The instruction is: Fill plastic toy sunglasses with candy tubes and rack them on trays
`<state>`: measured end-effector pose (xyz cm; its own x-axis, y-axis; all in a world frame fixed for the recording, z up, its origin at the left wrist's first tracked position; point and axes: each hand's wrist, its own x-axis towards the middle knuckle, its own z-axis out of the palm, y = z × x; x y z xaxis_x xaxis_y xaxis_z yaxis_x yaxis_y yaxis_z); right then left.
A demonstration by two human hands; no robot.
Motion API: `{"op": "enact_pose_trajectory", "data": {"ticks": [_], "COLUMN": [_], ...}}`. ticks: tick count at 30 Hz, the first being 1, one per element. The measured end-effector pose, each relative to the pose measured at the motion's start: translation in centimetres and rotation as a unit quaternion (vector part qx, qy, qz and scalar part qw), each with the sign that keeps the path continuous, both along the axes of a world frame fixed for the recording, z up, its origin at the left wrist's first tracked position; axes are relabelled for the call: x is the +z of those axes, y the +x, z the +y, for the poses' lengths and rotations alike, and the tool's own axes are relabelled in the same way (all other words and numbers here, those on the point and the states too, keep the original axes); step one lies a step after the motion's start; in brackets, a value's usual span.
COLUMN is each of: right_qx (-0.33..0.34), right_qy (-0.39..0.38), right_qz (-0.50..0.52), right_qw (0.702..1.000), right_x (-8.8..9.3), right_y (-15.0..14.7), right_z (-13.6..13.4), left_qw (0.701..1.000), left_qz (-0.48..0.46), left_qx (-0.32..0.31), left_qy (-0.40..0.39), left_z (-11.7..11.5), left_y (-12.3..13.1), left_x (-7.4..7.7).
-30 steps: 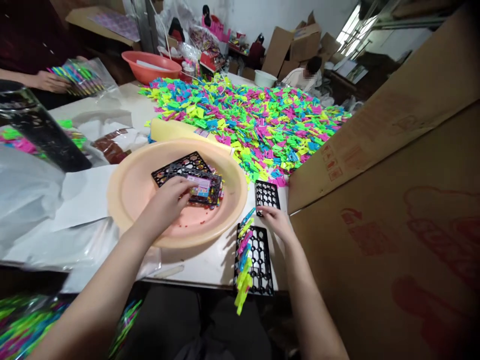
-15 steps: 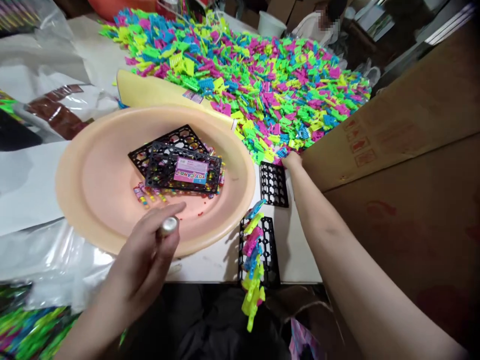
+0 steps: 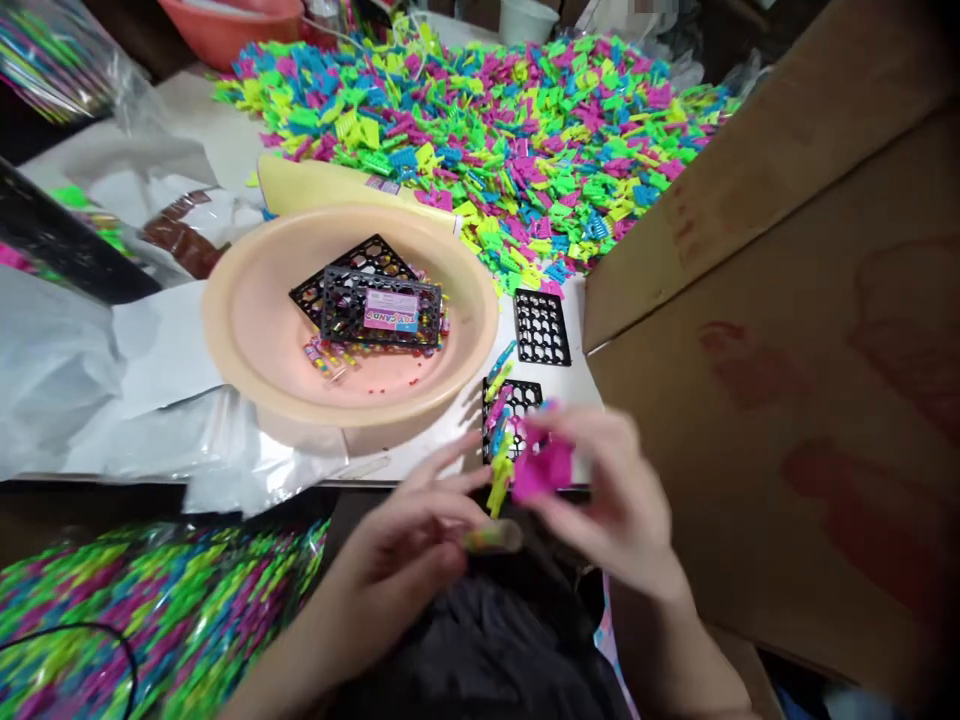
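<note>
Between the thumb and fingers of my left hand [image 3: 397,560] is a small clear tube [image 3: 495,537] with yellowish contents, its end pointing right. My right hand [image 3: 619,500], blurred by motion, pinches a magenta plastic toy piece [image 3: 544,465] just above and to the right of the tube. Behind the hands, a black grid rack [image 3: 534,392] at the table edge carries a row of coloured plastic toys [image 3: 499,425] along its left side. Farther back lies a second black grid rack [image 3: 541,328] with nothing standing in it.
A peach tub [image 3: 225,340] holds black racks [image 3: 345,312] and small candy tubes [image 3: 319,352]. Behind it spreads a heap of coloured plastic pieces [image 3: 525,140]. A cardboard box [image 3: 787,350] walls the right side. Bagged coloured items [image 3: 150,620] fill the lower left.
My right hand has come back from the heap with a magenta piece. My left hand has moved right, away from the tub, with the tube. The view has shifted.
</note>
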<state>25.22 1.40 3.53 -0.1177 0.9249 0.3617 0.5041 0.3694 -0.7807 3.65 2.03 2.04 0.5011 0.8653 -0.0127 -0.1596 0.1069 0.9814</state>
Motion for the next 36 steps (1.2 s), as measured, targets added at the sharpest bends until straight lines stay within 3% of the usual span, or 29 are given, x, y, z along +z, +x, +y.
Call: {"op": "enact_pose_trajectory", "data": {"ticks": [2,5,8,10,12,15,18,23,28,31,36], "right_qx": [0.101,0.122,0.052,-0.048,-0.137,-0.180,-0.154,-0.090,-0.061,-0.063,-0.105], "right_qy": [-0.003,-0.042,-0.071,-0.058,-0.055,-0.111,-0.185,-0.241,-0.278,-0.276,-0.234], "right_qz": [-0.047,-0.015,0.085,0.150,0.223,0.348,0.405,0.446,0.451,0.435,0.385], "right_qw": [0.994,0.992,0.992,0.986,0.964,0.913,0.882,0.857,0.846,0.855,0.887], "right_x": [-0.3,-1.3,-2.2,-2.8,-3.4,-4.3,-4.8,-5.2,-5.9,-6.0,-5.5], "right_y": [-1.6,-2.0,-1.7,-1.9,-2.1,-2.1,-2.0,-2.1,-2.6,-3.1,-4.9], "right_z": [-4.0,-6.9,-8.3,-8.8,-9.1,-9.1,-8.9,-9.0,-9.3,-9.1,-8.4], "left_qw": [0.998,0.995,0.994,0.993,0.992,0.992,0.990,0.977,0.968,0.963,0.970], "left_qz": [0.008,0.035,0.070,0.081,0.082,0.054,0.001,-0.035,-0.023,-0.011,-0.008], "left_qx": [-0.050,-0.048,-0.017,0.004,0.022,0.056,0.096,0.171,0.218,0.239,0.198], "left_qy": [-0.043,-0.085,-0.084,-0.083,-0.092,-0.097,-0.108,-0.123,-0.124,-0.126,-0.143], "left_z": [-1.5,-3.2,-4.4,-4.9,-5.3,-5.5,-5.3,-4.7,-4.4,-4.2,-4.7], "left_y": [1.4,3.0,3.9,4.2,4.4,4.6,4.7,4.5,4.0,3.8,4.0], "left_x": [0.2,-0.2,-0.9,-1.4,-1.7,-2.0,-2.1,-2.1,-2.3,-2.6,-3.2]}}
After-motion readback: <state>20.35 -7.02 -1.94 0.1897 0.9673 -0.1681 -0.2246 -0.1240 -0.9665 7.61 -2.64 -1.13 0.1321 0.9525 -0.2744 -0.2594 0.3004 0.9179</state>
